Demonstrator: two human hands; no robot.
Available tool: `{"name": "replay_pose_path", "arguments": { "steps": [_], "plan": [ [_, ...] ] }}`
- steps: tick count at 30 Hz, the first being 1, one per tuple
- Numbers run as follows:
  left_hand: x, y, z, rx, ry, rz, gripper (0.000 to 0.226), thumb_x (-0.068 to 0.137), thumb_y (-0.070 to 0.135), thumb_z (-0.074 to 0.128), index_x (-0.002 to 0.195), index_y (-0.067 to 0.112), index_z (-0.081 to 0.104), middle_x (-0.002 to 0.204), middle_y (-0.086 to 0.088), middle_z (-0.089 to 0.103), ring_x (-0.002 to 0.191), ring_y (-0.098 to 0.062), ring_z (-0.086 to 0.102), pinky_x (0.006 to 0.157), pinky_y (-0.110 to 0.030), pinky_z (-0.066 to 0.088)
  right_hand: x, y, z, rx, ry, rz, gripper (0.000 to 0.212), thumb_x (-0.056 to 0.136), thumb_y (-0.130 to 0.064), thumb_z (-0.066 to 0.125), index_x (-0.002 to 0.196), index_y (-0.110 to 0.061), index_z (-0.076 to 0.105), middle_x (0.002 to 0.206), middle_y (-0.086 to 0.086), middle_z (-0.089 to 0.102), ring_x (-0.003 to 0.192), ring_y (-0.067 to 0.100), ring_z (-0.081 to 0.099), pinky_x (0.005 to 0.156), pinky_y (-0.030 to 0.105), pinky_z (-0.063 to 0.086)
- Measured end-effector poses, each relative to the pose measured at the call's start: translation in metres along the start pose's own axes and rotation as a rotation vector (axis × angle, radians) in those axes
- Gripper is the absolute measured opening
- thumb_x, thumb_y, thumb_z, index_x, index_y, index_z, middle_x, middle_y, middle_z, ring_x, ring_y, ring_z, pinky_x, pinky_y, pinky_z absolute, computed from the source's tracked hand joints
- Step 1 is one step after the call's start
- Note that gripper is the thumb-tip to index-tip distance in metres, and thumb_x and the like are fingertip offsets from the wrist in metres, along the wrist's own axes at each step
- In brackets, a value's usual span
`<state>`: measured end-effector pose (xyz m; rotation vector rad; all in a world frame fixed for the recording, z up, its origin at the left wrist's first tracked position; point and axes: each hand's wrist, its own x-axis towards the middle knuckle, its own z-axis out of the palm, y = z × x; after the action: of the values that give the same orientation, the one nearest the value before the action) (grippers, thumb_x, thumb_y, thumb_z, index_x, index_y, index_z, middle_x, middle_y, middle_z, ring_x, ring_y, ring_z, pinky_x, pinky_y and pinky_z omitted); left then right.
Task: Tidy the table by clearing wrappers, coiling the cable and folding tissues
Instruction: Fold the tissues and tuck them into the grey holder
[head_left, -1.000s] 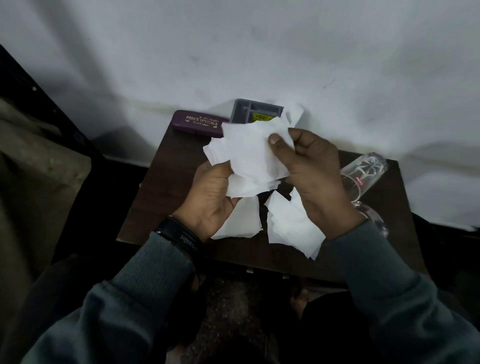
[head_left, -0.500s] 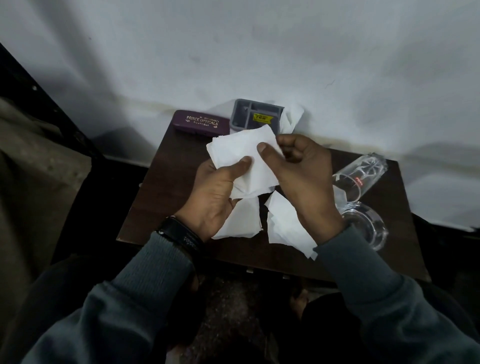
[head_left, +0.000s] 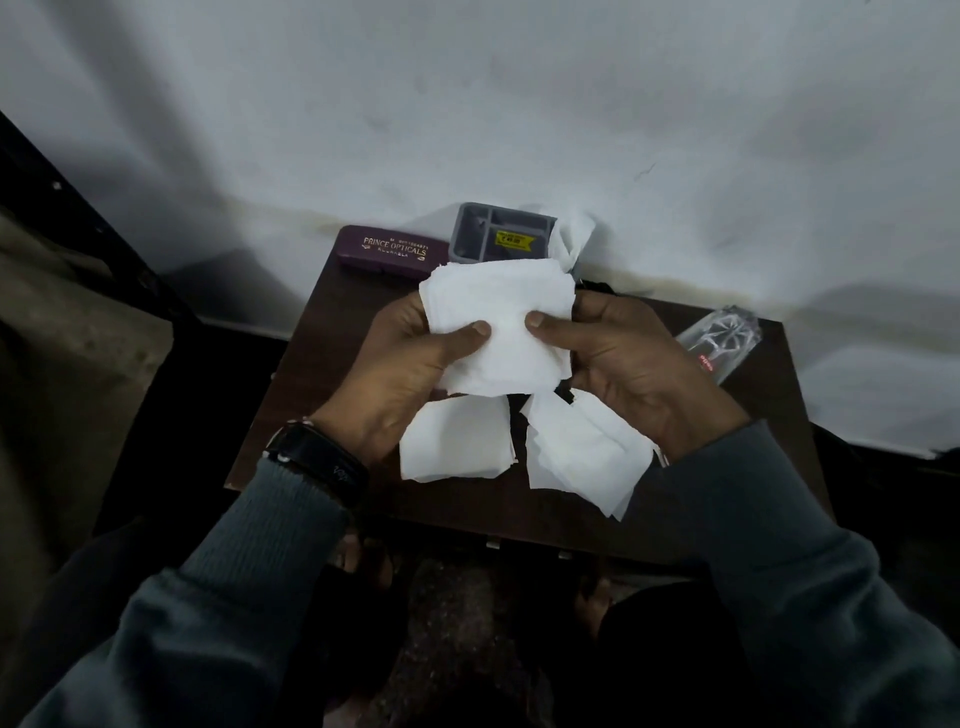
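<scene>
Small dark wood-grain desk (head_left: 332, 374) pushed against a white wall (head_left: 467, 104); dim light. Dark frame and a drab surface off at 9 o'clock, speckled floor (head_left: 457, 623) at 6 o'clock under the desk edge.

Left to right along the back of the desk: maroon spectacle case (head_left: 392, 253) lettered "PRINCE OPTICALS" at 11 o'clock; grey compartment tray (head_left: 475, 236) with a yellow label at 12 o'clock; crumpled tissue (head_left: 576, 239) just beside the tray's right side; clear plastic packet (head_left: 719, 338) at 2 o'clock by the wall.

Left hand (head_left: 402, 374), black band on the wrist, pinches the folded tissue (head_left: 498, 325) with thumb on top, fingers behind. Tissue is white, roughly square, several layers showing at the edges, held above desk centre. Right hand (head_left: 618, 358) pinches its right side likewise.

Below the hands, two white tissues flat on the desk: left sheet (head_left: 454, 447) at 6 o'clock, right pile (head_left: 582, 457) at 5 o'clock, edges ragged and partly under the right wrist.
</scene>
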<state>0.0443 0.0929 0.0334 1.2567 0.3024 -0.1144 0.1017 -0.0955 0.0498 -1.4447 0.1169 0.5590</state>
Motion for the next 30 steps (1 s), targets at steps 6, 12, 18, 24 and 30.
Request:
{"name": "replay_pose_path", "arguments": {
  "steps": [6,12,18,24,30],
  "plan": [
    [0.003,0.003,-0.002,-0.098,0.023,-0.041,0.022,0.093,-0.007,0.06,0.104,0.007,0.072,0.11,-0.012,0.075,0.093,-0.025,0.074,0.068,-0.033,0.064,-0.002,-0.004,-0.002,-0.033,-0.044,-0.069,0.027,0.091,0.008,0.067,0.112,-0.008,0.073,0.113,0.01,0.078,0.105,0.026,0.075,0.087,0.04,0.063],
    [0.003,0.009,-0.002,-0.208,0.003,-0.075,0.029,0.094,-0.001,0.043,0.09,0.008,0.07,0.122,-0.012,0.075,0.116,-0.033,0.07,0.077,-0.036,0.063,-0.003,-0.005,-0.004,-0.15,-0.017,-0.137,0.041,0.089,0.024,0.055,0.08,-0.01,0.075,0.098,0.007,0.078,0.093,0.022,0.076,0.07,0.027,0.062],
    [0.004,0.007,-0.003,-0.328,0.015,-0.245,0.055,0.099,0.049,0.055,0.126,0.002,0.064,0.129,-0.015,0.071,0.118,-0.034,0.069,0.081,-0.046,0.064,-0.001,-0.003,-0.004,-0.292,-0.004,-0.219,0.042,0.087,0.025,0.055,0.076,-0.011,0.073,0.083,-0.002,0.076,0.081,0.011,0.076,0.064,0.024,0.062],
    [0.003,-0.001,0.0,-0.086,0.132,-0.105,0.032,0.084,0.001,0.079,0.113,0.012,0.071,0.119,-0.012,0.074,0.094,-0.022,0.078,0.066,-0.029,0.063,-0.001,-0.007,-0.002,-0.059,-0.017,-0.123,0.035,0.094,0.016,0.051,0.106,-0.012,0.068,0.113,0.011,0.077,0.104,0.024,0.075,0.077,0.04,0.064],
    [0.006,-0.006,0.007,-0.063,0.164,-0.025,0.032,0.083,-0.001,0.079,0.111,0.012,0.072,0.117,-0.014,0.073,0.102,-0.028,0.074,0.065,-0.029,0.062,0.0,0.001,0.011,-0.065,0.035,-0.057,0.062,0.079,-0.018,0.084,0.134,-0.008,0.058,0.125,0.012,0.07,0.11,0.026,0.073,0.088,0.043,0.063]
  ]
}}
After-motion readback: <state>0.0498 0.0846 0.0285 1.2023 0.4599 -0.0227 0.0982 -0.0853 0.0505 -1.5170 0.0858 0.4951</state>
